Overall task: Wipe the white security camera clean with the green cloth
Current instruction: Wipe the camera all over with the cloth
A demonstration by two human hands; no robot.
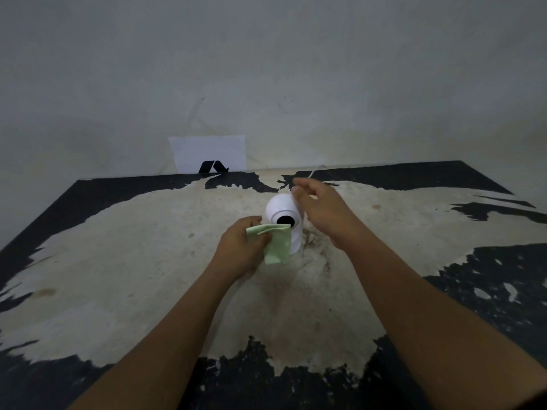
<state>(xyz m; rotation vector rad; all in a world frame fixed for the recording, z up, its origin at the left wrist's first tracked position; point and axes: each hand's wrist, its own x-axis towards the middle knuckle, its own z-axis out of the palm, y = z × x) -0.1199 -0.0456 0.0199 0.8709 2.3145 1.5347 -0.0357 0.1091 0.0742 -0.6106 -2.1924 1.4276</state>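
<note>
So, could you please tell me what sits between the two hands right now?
In the head view, the white security camera stands between the left hand, which holds the green cloth, and the right hand.

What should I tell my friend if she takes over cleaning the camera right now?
Left hand: grips the folded green cloth, held against the front of the white security camera, just below its black lens.
Right hand: open, fingers by the camera's right side; contact cannot be told.
The camera stands upright mid-table, with a thin white cord behind it.
Done: cloth picked up and brought to the camera.
Left: wipe the head, lens and base all round.
</note>
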